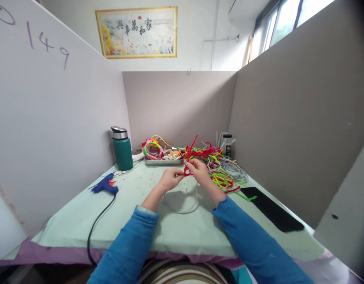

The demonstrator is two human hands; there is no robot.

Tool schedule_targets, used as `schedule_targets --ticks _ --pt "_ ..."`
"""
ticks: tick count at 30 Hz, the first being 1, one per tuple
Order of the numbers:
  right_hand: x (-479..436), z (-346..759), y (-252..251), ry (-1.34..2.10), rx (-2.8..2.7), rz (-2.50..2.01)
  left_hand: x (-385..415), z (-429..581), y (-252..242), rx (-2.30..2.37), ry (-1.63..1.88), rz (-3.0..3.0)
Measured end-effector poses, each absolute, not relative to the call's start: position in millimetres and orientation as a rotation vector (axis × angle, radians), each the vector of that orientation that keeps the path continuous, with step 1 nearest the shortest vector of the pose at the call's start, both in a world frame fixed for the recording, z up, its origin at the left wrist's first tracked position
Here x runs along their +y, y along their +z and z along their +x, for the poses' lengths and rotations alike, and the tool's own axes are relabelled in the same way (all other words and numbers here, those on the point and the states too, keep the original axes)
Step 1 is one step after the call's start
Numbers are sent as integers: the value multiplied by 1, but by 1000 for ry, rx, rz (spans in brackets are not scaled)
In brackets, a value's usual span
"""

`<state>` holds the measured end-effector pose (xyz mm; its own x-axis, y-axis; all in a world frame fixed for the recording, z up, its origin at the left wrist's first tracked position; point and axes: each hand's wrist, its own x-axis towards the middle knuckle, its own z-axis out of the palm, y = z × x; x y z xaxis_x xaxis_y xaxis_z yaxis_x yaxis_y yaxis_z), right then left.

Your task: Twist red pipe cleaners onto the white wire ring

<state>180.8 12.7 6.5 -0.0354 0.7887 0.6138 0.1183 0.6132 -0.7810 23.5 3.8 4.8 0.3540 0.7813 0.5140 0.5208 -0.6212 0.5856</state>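
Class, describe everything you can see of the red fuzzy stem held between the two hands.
The red fuzzy stem is thin, bright red and looks like a soft pipe cleaner. One nearly straight length juts up, leaning right, its tip pointing upward; lower down, it bends into what looks like a small loop. The left hand and right hand pinch it at that bent part. Whether it joins the pale hoop below cannot be told.

- Before you, a pale-green-covered counter (182, 232).
- At your left, a blue glue gun (106, 184) and, behind it, a teal bottle (123, 154).
- Farther back, a metal tray (164, 162).
- On your right, pipe cleaners (220, 180) near a flat black slab (271, 209).
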Motion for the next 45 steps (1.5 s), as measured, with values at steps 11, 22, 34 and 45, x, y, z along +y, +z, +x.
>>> schedule_targets --ticks 11,22,34,45 --pt "16 185 4 1036 -1387 -1038 -1 27 4 1019 1232 2169" --pt "13 180 3 1211 -1301 -1186 -4 26 8 1041 1352 2125" --pt "14 184 -3 1546 -1302 -1040 2 21 13 1245 1520 1909" --pt "14 182 -2 1618 -1200 -954 11 17 10 1196 1551 1748"
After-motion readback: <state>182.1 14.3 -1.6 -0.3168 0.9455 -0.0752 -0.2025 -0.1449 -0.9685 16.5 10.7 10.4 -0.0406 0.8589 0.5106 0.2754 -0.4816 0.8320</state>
